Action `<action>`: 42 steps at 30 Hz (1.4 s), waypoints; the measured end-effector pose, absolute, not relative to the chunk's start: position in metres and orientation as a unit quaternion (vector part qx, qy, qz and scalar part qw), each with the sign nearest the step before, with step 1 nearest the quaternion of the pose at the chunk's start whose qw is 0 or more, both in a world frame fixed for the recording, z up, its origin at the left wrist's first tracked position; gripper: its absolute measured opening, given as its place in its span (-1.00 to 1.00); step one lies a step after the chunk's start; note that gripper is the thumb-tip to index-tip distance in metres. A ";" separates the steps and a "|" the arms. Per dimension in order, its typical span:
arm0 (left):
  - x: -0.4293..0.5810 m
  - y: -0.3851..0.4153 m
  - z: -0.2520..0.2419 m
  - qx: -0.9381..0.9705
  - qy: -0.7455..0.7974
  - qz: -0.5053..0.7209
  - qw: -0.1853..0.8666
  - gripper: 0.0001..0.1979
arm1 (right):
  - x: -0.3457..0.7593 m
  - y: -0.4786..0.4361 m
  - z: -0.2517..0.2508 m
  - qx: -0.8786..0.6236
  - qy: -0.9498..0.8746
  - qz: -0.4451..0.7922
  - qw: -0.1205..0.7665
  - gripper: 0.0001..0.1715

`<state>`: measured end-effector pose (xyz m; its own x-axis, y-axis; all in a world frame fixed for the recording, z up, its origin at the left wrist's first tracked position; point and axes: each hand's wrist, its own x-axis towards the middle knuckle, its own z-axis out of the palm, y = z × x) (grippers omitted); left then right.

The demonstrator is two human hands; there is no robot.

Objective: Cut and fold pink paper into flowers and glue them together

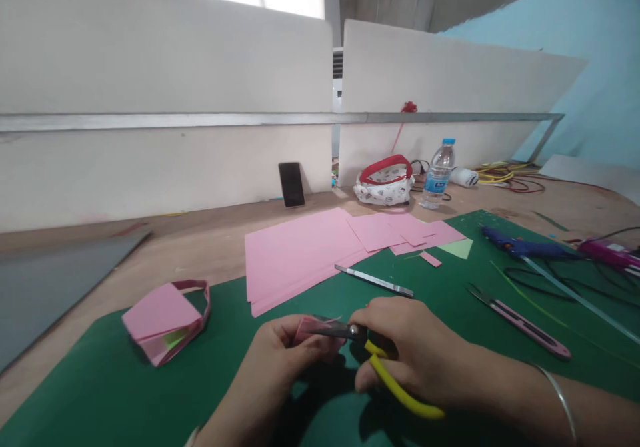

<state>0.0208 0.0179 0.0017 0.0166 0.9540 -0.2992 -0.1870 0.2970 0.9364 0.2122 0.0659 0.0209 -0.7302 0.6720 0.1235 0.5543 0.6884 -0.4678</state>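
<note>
Green mat (150,400), paper (305,327) in left grip (280,352)

My yellow-handled metal scissors (357,332); my pink paper piece (305,327); plain green mat (145,400); red-trimmed, dark-printed white fabric pouch (384,193).

Craft workshop: green mat (100,393) on bench (210,247), glue gun (525,244) by mat's right edge, panels (175,53) along bench's back edge.

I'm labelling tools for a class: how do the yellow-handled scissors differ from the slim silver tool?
The scissors are in the right hand; the silver tool lies untouched. The scissors have yellow handles and dark blades; the silver tool looks silvery throughout. Both are at the green mat.
</note>
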 end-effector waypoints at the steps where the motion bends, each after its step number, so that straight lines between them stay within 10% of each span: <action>1: 0.022 0.017 0.002 0.361 0.530 0.465 0.610 -0.94 | 0.213 0.065 0.021 -0.334 -0.909 0.201 0.145 -0.47; 42: 0.011 0.020 0.001 0.407 0.508 0.472 0.595 -0.87 | 0.213 0.064 0.016 -0.344 -0.919 0.115 0.157 -0.50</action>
